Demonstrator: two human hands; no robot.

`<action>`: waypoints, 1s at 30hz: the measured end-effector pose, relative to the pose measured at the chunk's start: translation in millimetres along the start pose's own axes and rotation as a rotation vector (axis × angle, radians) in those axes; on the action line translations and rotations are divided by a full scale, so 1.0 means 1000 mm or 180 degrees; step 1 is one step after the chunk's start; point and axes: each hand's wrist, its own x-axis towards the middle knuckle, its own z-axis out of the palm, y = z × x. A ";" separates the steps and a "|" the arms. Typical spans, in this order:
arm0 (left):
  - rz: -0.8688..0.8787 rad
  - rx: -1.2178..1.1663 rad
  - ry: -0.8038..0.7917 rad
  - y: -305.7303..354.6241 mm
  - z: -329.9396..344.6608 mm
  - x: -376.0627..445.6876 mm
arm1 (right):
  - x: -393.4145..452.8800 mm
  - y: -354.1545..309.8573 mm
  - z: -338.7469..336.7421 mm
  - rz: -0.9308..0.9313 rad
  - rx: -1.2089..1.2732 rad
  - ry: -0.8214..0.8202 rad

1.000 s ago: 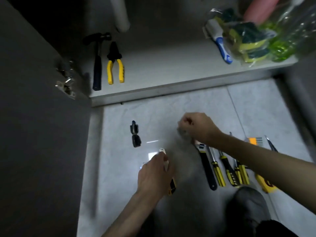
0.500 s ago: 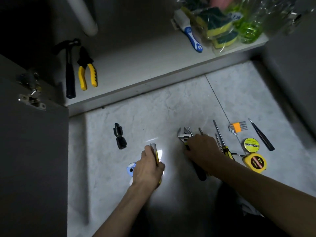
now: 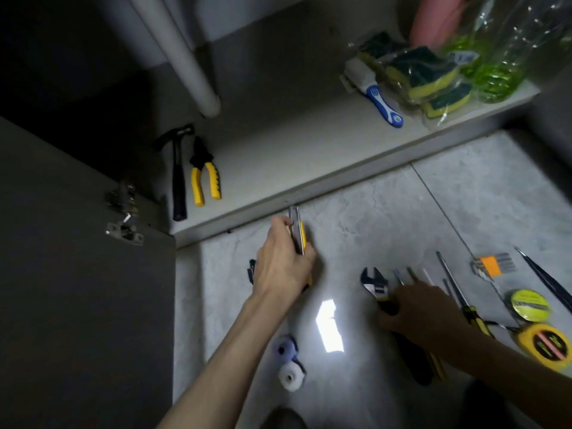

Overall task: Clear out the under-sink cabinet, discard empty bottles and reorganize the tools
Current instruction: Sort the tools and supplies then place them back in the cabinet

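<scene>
My left hand (image 3: 283,267) grips a yellow utility knife (image 3: 297,230) and holds it above the floor tiles, its tip near the cabinet's front edge (image 3: 325,184). My right hand (image 3: 424,314) rests over the handles of an adjustable wrench (image 3: 375,284) and several screwdrivers (image 3: 455,283) lying in a row on the floor. Inside the cabinet, at the left, lie a black hammer (image 3: 178,178) and yellow-handled pliers (image 3: 204,176). A small black part (image 3: 251,270) is mostly hidden behind my left hand.
The cabinet's right side holds a blue-handled brush (image 3: 379,102), packed sponges (image 3: 424,75), a green bottle (image 3: 501,57) and a pink bottle (image 3: 433,20). A white drain pipe (image 3: 185,63) hangs at the left. Tape rolls (image 3: 288,363), hex keys (image 3: 492,264), tape measure (image 3: 548,346) and the open door (image 3: 77,274) surround me.
My left hand lifted the utility knife off the floor and carried it forward towards the cabinet. My right hand stayed on the wrench and screwdriver handles. The camera tilted up.
</scene>
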 end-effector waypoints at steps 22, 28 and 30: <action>-0.0068 0.1241 0.0314 -0.011 -0.100 0.194 | 0.031 -0.067 -0.057 -0.0133 0.2283 0.0134; 0.0183 0.1257 0.0603 -0.018 -0.113 0.187 | 0.093 -0.128 -0.136 -0.0443 0.2477 0.0480; 0.0269 0.1235 0.0969 -0.026 -0.119 0.182 | 0.126 -0.155 -0.159 -0.0338 0.2205 0.0677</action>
